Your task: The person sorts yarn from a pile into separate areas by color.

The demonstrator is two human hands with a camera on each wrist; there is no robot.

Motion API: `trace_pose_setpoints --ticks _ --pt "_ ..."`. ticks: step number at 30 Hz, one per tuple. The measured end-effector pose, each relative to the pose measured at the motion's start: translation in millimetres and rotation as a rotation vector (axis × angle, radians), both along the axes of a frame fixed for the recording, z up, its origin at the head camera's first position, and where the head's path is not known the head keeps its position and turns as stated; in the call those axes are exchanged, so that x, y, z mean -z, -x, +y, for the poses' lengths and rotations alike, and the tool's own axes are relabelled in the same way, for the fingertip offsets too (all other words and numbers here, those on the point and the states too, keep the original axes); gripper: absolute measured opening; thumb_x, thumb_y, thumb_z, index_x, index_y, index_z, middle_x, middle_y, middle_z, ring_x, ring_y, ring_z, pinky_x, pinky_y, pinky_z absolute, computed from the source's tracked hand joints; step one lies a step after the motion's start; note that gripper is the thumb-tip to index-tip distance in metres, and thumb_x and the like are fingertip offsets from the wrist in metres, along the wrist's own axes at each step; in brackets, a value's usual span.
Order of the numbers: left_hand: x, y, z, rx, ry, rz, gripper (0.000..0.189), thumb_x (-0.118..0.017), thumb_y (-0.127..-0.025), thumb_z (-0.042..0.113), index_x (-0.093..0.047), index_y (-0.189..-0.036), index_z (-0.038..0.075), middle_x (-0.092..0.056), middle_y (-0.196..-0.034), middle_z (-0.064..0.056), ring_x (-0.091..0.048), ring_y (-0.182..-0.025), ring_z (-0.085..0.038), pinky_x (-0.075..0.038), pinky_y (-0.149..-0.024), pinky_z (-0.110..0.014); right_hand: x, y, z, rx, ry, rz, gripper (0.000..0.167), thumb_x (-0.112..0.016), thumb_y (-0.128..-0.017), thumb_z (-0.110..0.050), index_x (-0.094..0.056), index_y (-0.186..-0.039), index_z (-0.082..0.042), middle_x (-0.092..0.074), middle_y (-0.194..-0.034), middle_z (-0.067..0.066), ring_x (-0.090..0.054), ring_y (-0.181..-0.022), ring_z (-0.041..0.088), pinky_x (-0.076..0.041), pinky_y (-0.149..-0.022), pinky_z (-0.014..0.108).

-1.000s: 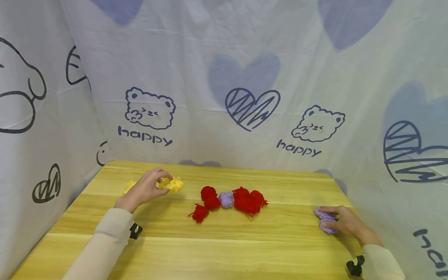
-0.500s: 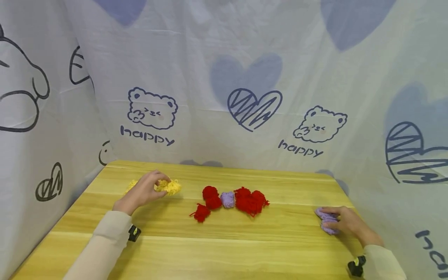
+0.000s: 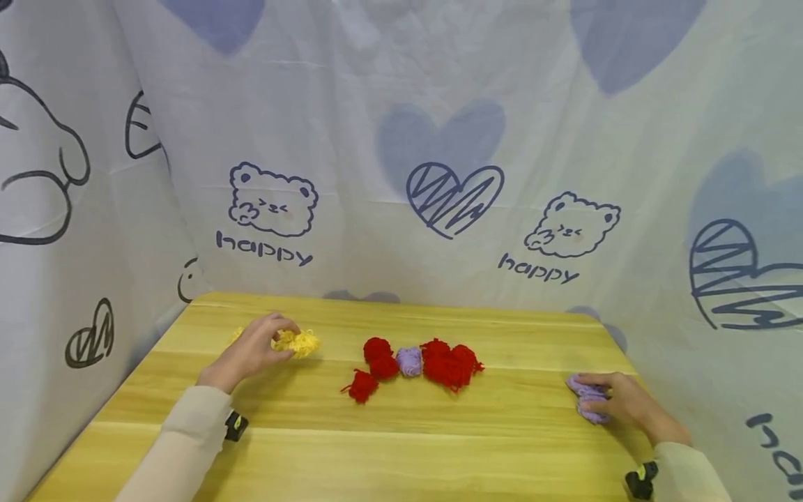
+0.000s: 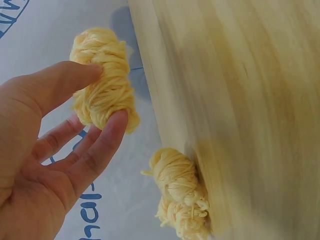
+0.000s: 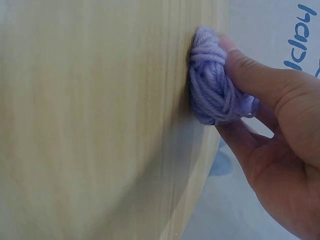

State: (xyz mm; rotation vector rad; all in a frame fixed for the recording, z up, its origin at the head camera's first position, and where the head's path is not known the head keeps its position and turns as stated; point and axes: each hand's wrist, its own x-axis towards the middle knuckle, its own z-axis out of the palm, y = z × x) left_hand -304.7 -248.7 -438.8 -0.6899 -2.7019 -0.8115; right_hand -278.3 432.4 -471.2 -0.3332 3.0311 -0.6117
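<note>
My left hand [image 3: 247, 354] pinches a small yellow yarn skein [image 4: 106, 75] between thumb and fingers, raised over the back left of the table. In the left wrist view, more yellow yarn [image 4: 175, 177] lies on the wood below it; in the head view that pile is mostly hidden behind the hand. At the table's right side, my right hand [image 3: 633, 404] grips purple yarn [image 5: 212, 82] with the thumb on one side and fingers on the other. The purple yarn sits right at the tabletop. From above, it appears as two rounded lumps [image 3: 590, 399].
Mid-table is a row of yarn: red balls [image 3: 380, 358], a purple ball [image 3: 409, 362] and a larger red cluster [image 3: 450, 365]. A lone red ball [image 3: 360, 386] lies nearer the front. A printed cloth [image 3: 364, 237] hangs behind the wooden table [image 3: 401, 460].
The left hand has drifted slightly left and nearer with the yellow skein. The right hand stays in place on the purple yarn. The head view has shifted slightly.
</note>
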Motion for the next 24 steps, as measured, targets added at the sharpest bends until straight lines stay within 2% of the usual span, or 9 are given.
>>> trace_pose_setpoints --ticks 8,15,20,24 --pt "1.8 1.2 -1.0 -0.009 0.010 -0.004 0.029 -0.084 -0.080 0.001 -0.073 -0.107 0.002 -0.069 -0.108 -0.016 -0.066 -0.087 -0.026 -0.060 -0.078 -0.047 1.3 -0.3 1.8 -0.011 -0.001 0.019 0.055 -0.088 -0.080 -0.026 -0.073 -0.128 -0.005 -0.069 -0.129 0.027 -0.067 -0.113 0.038 -0.056 -0.094 0.053" --pt "2.1 1.9 -1.0 -0.015 0.032 0.013 0.030 -0.085 -0.079 0.001 -0.073 -0.107 0.001 -0.069 -0.105 -0.015 -0.065 -0.084 -0.024 -0.059 -0.074 -0.042 3.6 0.6 2.4 -0.018 -0.007 0.021 0.054 -0.088 -0.080 -0.028 -0.073 -0.128 -0.007 -0.070 -0.130 0.025 -0.067 -0.114 0.036 -0.056 -0.093 0.045" --pt "1.3 1.8 0.0 -0.018 0.030 0.018 0.030 -0.085 -0.078 0.001 -0.073 -0.106 0.001 -0.069 -0.104 -0.015 -0.065 -0.084 -0.024 -0.059 -0.074 -0.041 1.8 -0.1 1.6 -0.025 0.000 0.024 0.055 -0.088 -0.080 -0.026 -0.072 -0.128 -0.005 -0.069 -0.129 0.026 -0.067 -0.115 0.039 -0.056 -0.094 0.052" --pt "1.9 2.4 1.2 -0.017 0.034 0.023 0.030 -0.085 -0.078 0.001 -0.073 -0.106 0.001 -0.070 -0.103 -0.014 -0.064 -0.083 -0.023 -0.058 -0.073 -0.038 1.3 -0.4 1.1 -0.021 -0.008 0.031 0.055 -0.088 -0.079 -0.025 -0.073 -0.128 -0.005 -0.069 -0.129 0.026 -0.067 -0.114 0.037 -0.056 -0.092 0.046"
